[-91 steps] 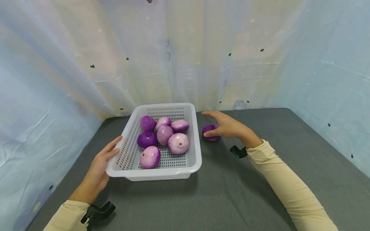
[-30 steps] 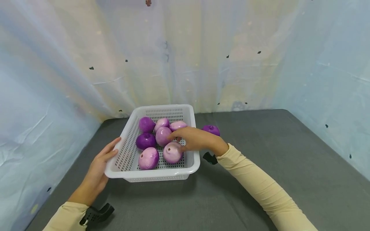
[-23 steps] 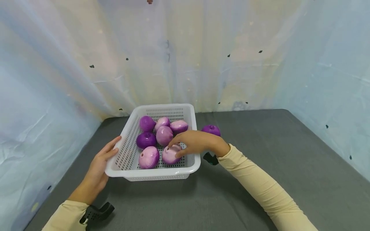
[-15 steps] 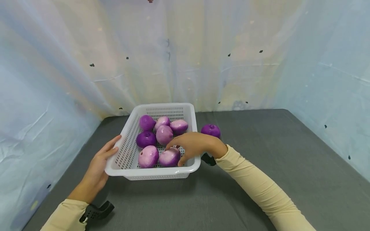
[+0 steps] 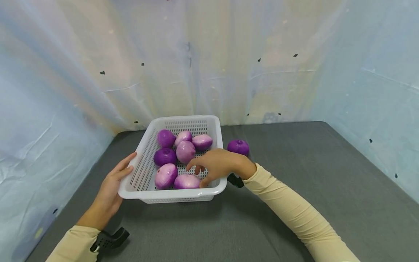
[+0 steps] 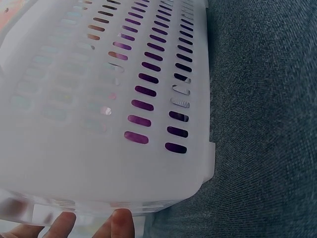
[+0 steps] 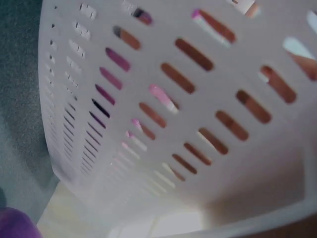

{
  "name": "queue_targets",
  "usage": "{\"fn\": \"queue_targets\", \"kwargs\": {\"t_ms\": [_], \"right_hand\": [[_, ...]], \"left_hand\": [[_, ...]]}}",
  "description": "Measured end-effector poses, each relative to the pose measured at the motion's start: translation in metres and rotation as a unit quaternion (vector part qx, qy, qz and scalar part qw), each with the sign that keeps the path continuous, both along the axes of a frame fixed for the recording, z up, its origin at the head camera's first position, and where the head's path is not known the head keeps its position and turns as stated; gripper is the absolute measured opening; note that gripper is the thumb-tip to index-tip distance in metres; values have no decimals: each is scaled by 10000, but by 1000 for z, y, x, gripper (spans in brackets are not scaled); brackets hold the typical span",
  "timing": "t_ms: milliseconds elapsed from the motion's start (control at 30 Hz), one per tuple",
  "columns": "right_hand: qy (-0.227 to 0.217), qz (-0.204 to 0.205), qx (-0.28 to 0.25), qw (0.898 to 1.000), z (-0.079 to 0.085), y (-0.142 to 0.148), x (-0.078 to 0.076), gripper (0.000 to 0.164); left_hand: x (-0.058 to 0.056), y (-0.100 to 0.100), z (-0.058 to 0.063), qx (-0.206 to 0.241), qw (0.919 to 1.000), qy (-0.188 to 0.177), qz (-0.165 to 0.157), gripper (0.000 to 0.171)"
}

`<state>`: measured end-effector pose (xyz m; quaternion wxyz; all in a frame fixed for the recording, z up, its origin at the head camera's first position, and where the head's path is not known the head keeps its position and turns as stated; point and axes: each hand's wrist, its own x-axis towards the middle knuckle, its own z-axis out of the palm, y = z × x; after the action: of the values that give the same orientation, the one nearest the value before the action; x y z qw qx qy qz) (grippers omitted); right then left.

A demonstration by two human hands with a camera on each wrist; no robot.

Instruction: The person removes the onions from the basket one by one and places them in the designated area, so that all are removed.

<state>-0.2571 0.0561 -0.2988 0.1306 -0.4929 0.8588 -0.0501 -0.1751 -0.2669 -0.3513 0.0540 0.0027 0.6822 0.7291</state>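
A white slotted plastic basket (image 5: pixel 178 194) holds several purple-red onions, among them a dark one (image 5: pixel 165 157) and a pale one (image 5: pixel 166 176). My left hand (image 5: pixel 109 191) grips its left rim; in the left wrist view, fingertips (image 6: pixel 121 223) show under the rim. Inside the basket's right side, my right hand (image 5: pixel 217 165) hovers with fingers and thumb spread apart. Its thumb is at the right end of a pale onion (image 5: pixel 187 181) lying on its side near the front wall. Through the basket slots, the right wrist view shows only strips of that hand.
Another dark purple onion (image 5: pixel 238 147) sits on the grey cloth-covered table (image 5: pixel 294 153), just right of the basket and behind my right wrist. A pale plastic sheet (image 5: pixel 209 72) hangs behind the table and along both sides.
My right hand moved from the onion outside into the basket. The front-right pale onion shifted forward and left and tipped onto its side; the hand's fingers now stand off it. The left hand stayed put.
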Motion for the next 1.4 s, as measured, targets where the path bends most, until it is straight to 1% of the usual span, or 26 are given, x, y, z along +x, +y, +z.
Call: {"fn": "queue_targets", "kwargs": {"t_ms": [100,167,367,433,533,700,833,1067,1133,1200,1267,1333,1400], "right_hand": [[36,179,14,9998,-1,0,-1,53],[99,381,19,9992,-1,-1,0,54],[-49,1130,-258,9933,-2,-6,5,60],[-87,1247,-326,9916,-3,-8,7,58],[-74,1085,-336,9935,-4,-9,8,55],[-112,498,-268,9983,-3,-9,10,57],[-76,205,-317,9993,-2,-9,10,57],[99,358,-396,9985,-1,-7,7,47],[132,266,-388,9988,-2,-7,7,46],[126,102,-402,9991,-3,-8,7,50],[135,-20,-398,9991,-5,-10,7,59],[135,-51,-438,9989,-7,-11,9,66],[151,-8,-501,9986,-8,-12,10,68]], "left_hand": [[0,1,0,-34,10000,17,-3,59],[0,1,0,-71,10000,4,2,58],[0,1,1,-134,9999,-35,49,58],[0,1,1,-124,9999,-40,64,58],[-1,1,2,-86,9999,-49,62,58],[-1,2,1,-144,9999,-60,68,58],[0,2,1,-183,9998,-51,87,58],[1,3,3,-200,9998,-13,90,59],[1,3,4,-223,9997,-38,84,59],[1,3,3,-215,9997,-63,81,59],[2,3,3,-197,9998,-68,75,59],[2,3,2,-165,9998,-54,89,59],[3,2,2,-145,9998,-45,110,59]]}}
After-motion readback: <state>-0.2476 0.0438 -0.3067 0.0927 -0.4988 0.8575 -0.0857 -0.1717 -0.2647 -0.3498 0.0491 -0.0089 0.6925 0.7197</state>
